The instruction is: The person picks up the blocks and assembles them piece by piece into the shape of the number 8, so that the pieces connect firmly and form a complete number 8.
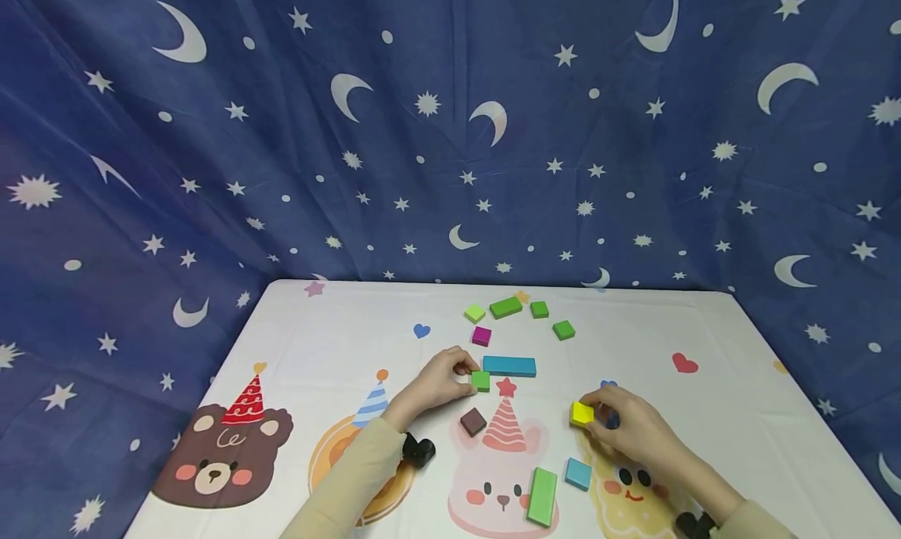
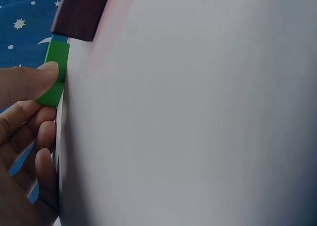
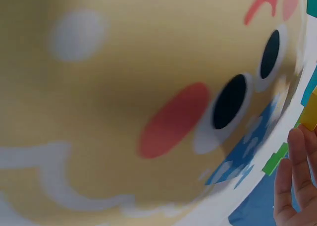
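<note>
left grip (image 1: 438, 379) pinches the green block (image 1: 481, 382), right grip (image 1: 637, 425) the yellow block (image 1: 581, 414); just right of the left grip, the blue bar (image 1: 510, 367) (careful now!) could skew if bumped.

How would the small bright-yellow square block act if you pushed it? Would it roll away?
The small bright-yellow square block, perhaps painted wood, probably won't roll, because its faces look flat. It's likely stiff: its edges look straight between the right hand's thumb and fingers. It's probably light too, being small enough for that pinch.
</note>
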### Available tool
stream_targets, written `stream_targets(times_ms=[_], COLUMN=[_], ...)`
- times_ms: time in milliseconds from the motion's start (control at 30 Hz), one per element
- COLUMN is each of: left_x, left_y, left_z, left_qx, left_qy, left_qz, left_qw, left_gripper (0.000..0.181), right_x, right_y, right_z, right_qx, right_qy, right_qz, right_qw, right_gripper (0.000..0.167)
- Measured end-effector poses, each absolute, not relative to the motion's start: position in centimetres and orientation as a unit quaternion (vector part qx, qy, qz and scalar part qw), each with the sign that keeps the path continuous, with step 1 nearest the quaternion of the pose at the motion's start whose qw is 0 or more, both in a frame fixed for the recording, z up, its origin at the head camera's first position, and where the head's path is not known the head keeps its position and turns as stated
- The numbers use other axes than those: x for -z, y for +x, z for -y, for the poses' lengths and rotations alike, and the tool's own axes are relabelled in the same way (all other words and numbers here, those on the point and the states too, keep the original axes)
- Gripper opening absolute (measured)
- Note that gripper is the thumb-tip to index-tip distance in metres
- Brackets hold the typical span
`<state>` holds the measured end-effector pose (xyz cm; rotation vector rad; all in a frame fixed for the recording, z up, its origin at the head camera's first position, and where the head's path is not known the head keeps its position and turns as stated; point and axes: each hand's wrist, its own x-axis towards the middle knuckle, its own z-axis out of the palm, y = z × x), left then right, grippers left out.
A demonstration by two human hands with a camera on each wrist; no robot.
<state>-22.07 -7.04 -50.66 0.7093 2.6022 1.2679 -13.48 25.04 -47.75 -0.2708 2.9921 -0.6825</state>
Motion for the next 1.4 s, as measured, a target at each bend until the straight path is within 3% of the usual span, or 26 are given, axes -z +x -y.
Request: stream_targets(times_ms=[933,1400], left_x=[50.5,50.5], left_y=[-21.9,-21.9], left_z=[7.0,7.0], left_qx=[-0.426,-0.424], left_qy=[0.237,0.234], left_qz=[-0.869,-0.871], left_qw=[0.080,0.078], left_gripper=[0.024,0.023], right_x=[47.6,47.8], right_y=[-16.9,-18.2], right_z=[-22.2,-21.5], right_qx=[0.234,0.234], right_qy=[-0.178,-0.169], right_qz=[-0.956,-0.957], right_qw=[0.004,0.018], right_gripper=[0.031,0.032])
